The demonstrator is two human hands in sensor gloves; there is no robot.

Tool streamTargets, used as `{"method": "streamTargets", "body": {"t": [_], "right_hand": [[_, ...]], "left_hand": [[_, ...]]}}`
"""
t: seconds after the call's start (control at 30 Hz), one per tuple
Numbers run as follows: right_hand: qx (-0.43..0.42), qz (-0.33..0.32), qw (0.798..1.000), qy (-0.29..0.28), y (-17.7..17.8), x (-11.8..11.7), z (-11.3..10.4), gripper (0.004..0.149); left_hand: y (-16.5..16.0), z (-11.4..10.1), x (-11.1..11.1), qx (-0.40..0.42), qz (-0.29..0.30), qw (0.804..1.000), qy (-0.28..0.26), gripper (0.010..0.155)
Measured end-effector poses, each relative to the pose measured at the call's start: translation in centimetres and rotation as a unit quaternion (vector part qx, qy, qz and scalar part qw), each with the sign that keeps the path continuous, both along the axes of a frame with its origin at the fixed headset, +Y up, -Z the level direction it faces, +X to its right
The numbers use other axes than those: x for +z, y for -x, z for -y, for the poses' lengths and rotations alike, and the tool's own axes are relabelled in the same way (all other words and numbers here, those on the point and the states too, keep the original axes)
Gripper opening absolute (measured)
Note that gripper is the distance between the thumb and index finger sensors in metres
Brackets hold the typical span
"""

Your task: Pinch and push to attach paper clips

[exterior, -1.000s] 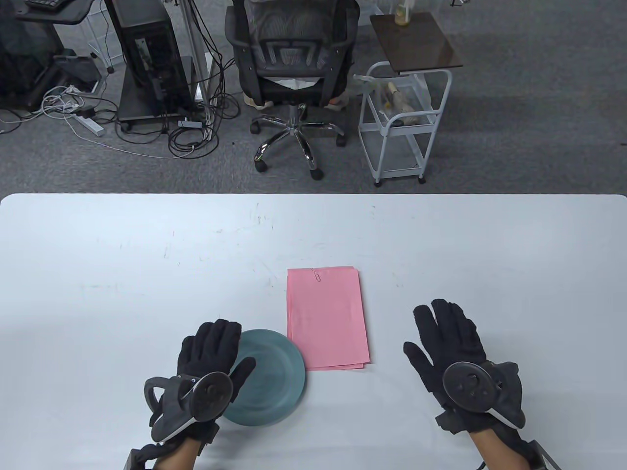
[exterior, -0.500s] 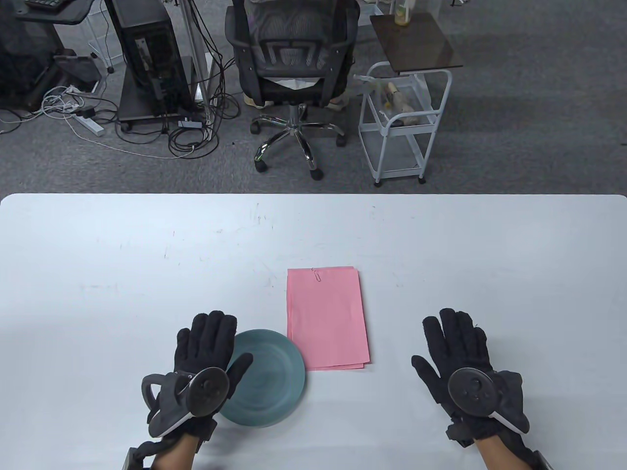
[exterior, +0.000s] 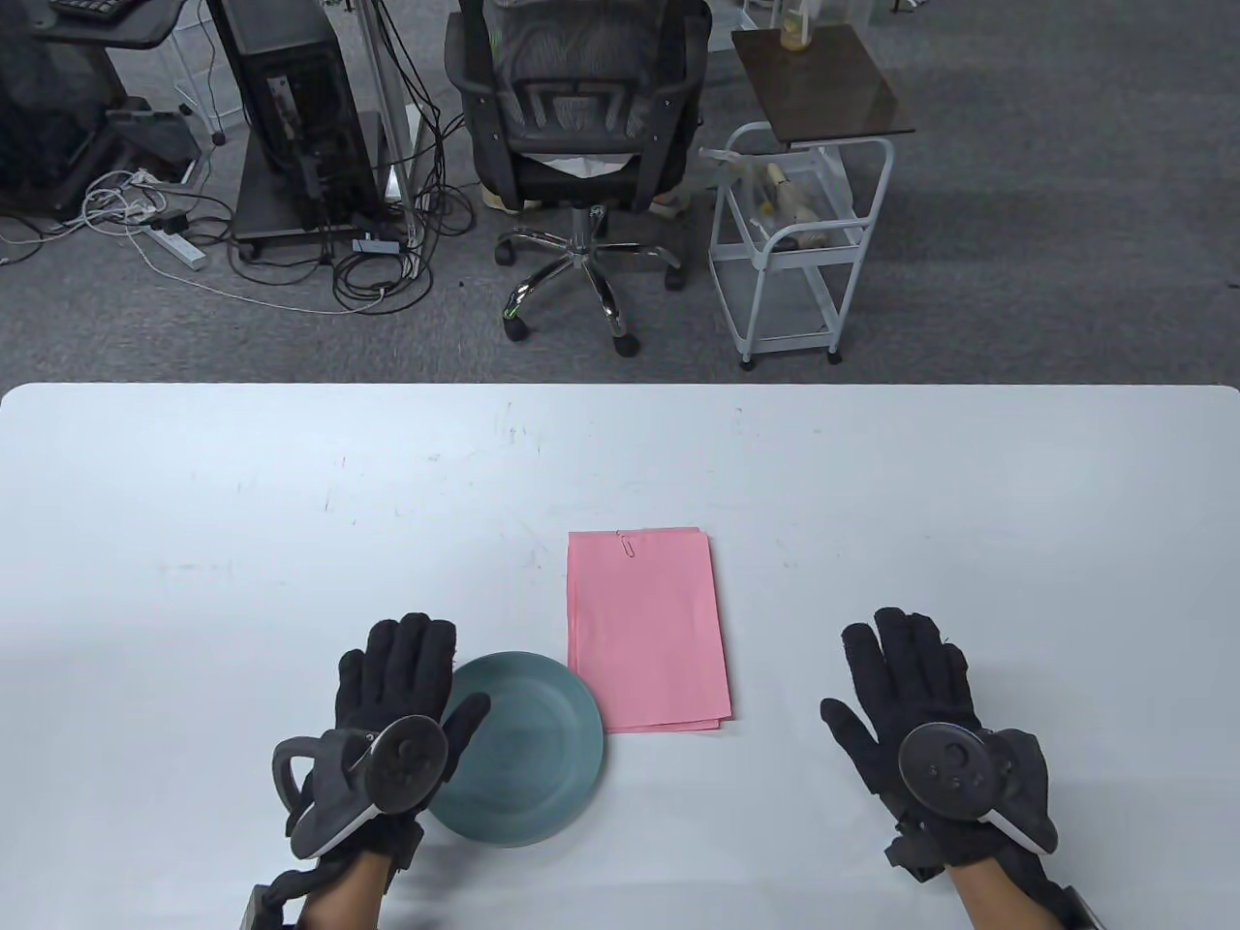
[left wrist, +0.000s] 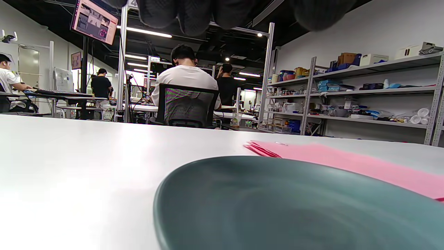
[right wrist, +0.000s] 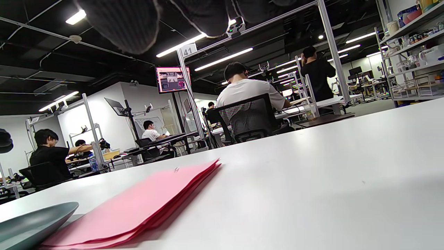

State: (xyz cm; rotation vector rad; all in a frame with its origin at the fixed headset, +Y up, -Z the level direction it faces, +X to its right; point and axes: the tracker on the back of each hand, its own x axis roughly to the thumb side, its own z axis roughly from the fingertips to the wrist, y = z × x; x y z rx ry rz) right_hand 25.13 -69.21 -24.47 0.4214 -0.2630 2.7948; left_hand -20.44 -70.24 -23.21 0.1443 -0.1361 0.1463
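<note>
On the white table (exterior: 194,504) we see the pink paper stack (exterior: 647,630) lying between the two hands, its long axis running away from us toward the far edge. A single paper clip (exterior: 630,545) is already seated on the far short edge of the stack, left of that edge's middle. The grey-green plate (exterior: 528,765) sits just beside the stack's near left corner; we can make out no loose clips on it in any view.

The left hand (exterior: 397,697) rests flat with fingers spread, holding nothing, its thumb over the plate's left rim. The right hand (exterior: 906,693) also lies flat and empty, well apart from the stack on its right side. We judge the left hand nearer to both plate and stack, so any further clip would call for a reach forward and inward along the stack's length.

Compared with a second ago, both hands have drawn back toward us; the left has slid left off most of the plate, and the plate has shifted slightly with it. The stack and clip are unmoved.
</note>
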Motion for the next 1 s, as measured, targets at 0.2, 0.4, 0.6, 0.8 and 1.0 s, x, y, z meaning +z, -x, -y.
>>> {"method": "streamTargets", "body": {"t": [0.2, 0.4, 0.6, 0.8, 1.0], "right_hand": [[-0.001, 0.026, 1.0, 0.005, -0.6, -0.5, 0.4, 0.072], [-0.015, 0.038, 0.999, 0.023, -1.5, -1.1, 0.8, 0.072], [-0.007, 0.025, 0.999, 0.028, -1.2, -1.1, 0.8, 0.072], [0.004, 0.006, 1.0, 0.026, -0.5, -0.6, 0.8, 0.071], [0.005, 0.003, 1.0, 0.026, -0.4, -0.5, 0.8, 0.071]], "left_hand": [[-0.2, -0.1, 0.0, -0.007, 0.004, 1.0, -0.006, 0.076], [-0.8, -0.2, 0.1, -0.025, 0.013, 1.0, -0.011, 0.076], [-1.3, -0.7, 0.4, -0.04, 0.019, 0.998, -0.033, 0.075], [-1.3, -0.8, 0.5, -0.05, 0.019, 0.998, -0.035, 0.075], [-1.3, -0.8, 0.5, -0.051, 0.019, 0.998, -0.033, 0.075]]}}
